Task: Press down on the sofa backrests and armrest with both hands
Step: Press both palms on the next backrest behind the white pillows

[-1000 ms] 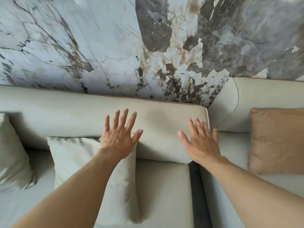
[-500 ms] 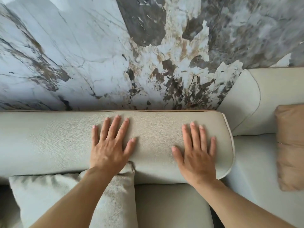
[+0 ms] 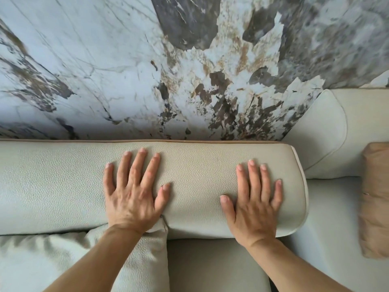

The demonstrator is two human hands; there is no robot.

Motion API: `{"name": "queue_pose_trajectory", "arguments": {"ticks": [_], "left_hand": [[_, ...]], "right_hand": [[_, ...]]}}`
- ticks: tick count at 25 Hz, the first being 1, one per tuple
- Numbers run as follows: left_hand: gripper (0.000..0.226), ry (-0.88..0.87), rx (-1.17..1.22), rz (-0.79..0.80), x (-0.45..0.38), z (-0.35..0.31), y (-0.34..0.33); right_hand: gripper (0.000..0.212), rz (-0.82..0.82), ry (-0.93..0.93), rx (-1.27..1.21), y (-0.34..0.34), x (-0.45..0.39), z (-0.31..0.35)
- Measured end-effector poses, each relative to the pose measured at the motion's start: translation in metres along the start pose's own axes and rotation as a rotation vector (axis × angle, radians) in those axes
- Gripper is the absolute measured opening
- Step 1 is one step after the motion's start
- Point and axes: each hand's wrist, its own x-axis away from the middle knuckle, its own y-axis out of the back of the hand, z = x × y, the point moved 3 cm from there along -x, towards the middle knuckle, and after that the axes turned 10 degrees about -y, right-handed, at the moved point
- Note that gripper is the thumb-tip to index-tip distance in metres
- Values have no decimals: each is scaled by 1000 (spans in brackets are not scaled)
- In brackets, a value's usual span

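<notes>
A long pale grey-beige leather backrest (image 3: pixel 197 171) runs across the middle of the view, against the wall. My left hand (image 3: pixel 134 192) lies flat on its top, palm down, fingers spread. My right hand (image 3: pixel 254 203) lies flat the same way near the backrest's right end. Neither hand holds anything. A second backrest (image 3: pixel 336 131) of the same leather stands at the right, apart from both hands. The leather under my palms shows little denting.
A marble-patterned wall (image 3: pixel 189 70) rises directly behind the sofa. A pale cushion (image 3: pixel 130 260) leans under my left wrist. A tan cushion (image 3: pixel 374 199) sits at the right edge. The seat (image 3: pixel 214 266) shows between my forearms.
Both hands came down from hovering before the backrest and now rest flat on its top. The view moved closer and looks more steeply down.
</notes>
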Motion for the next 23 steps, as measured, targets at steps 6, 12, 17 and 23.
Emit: {"name": "queue_pose_trajectory", "arguments": {"ticks": [6, 12, 17, 23], "left_hand": [[63, 36, -3, -12, -21, 2, -12], [64, 68, -6, -9, -40, 6, -24], [63, 85, -13, -19, -55, 9, -34], [64, 104, -16, -15, -71, 14, -46]], "right_hand": [[75, -15, 22, 0, -12, -28, 2], [75, -46, 46, -13, -23, -55, 6], [75, -66, 68, -16, -32, -77, 9], [72, -66, 77, -21, -43, -100, 13]]}}
